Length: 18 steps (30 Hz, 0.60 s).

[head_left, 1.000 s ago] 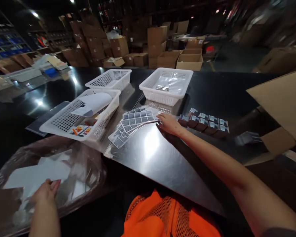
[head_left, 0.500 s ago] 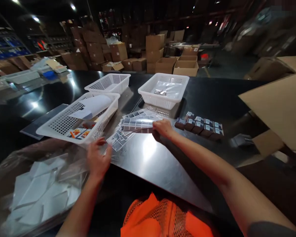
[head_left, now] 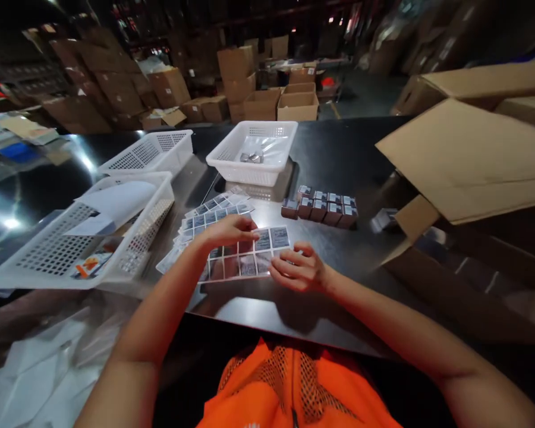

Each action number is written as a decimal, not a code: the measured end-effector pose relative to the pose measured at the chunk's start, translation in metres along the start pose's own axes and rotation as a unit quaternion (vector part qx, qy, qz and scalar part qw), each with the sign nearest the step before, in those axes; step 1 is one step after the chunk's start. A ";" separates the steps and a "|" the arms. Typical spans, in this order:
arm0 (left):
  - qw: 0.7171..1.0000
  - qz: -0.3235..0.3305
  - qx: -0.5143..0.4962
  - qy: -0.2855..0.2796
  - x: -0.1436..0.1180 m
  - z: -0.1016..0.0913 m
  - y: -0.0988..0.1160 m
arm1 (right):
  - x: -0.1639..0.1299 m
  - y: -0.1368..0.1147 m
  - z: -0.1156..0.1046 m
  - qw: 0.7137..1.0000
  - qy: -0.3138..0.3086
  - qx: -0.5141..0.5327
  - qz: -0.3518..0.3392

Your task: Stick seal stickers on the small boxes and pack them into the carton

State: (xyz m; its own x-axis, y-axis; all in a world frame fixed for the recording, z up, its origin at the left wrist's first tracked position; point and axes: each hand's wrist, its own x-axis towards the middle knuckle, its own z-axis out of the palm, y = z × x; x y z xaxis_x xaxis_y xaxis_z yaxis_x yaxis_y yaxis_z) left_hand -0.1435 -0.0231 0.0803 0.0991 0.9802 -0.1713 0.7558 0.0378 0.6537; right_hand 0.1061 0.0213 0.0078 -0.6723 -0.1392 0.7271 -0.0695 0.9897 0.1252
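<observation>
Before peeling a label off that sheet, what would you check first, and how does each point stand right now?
1. Label sheet flat on the table: ok.
2. Left hand pressing the sheet: ok.
3. Right hand at the sheet's right edge: ok.
4. Label pinched in the right grip: cannot tell.
5. Small boxes in a row behind the sheet: ok.
6. Spare sheets fanned beside the basket: ok.

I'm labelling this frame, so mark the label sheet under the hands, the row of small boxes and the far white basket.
label sheet (head_left: pixel 267 241), head view, printed upper right part.
row of small boxes (head_left: pixel 320 206), head view, middle box top.
far white basket (head_left: pixel 249 172), head view, near wall.
</observation>
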 end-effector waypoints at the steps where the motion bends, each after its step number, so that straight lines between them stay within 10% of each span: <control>1: 1.000 0.008 0.006 -0.010 0.010 0.004 0.002 | -0.003 0.000 -0.004 1.000 0.016 0.001 0.011; 6: 0.997 0.046 0.057 -0.028 0.020 0.023 0.019 | -0.016 0.008 -0.042 0.970 0.078 0.053 0.222; 11: 0.991 0.083 0.095 -0.034 0.031 0.055 0.038 | -0.028 0.030 -0.061 0.875 -0.038 0.227 0.427; 18: 0.980 0.058 0.173 0.086 0.051 0.090 0.024 | -0.041 0.044 -0.048 0.823 -0.037 0.211 0.526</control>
State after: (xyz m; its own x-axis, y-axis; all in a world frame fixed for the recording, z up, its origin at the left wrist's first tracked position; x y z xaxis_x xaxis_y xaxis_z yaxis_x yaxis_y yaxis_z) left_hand -0.0618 0.0107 0.0212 0.1091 0.9934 0.0356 0.9227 -0.1146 0.3681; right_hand 0.1660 0.0691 0.0159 -0.5664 0.7890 0.2382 0.3400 0.4870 -0.8045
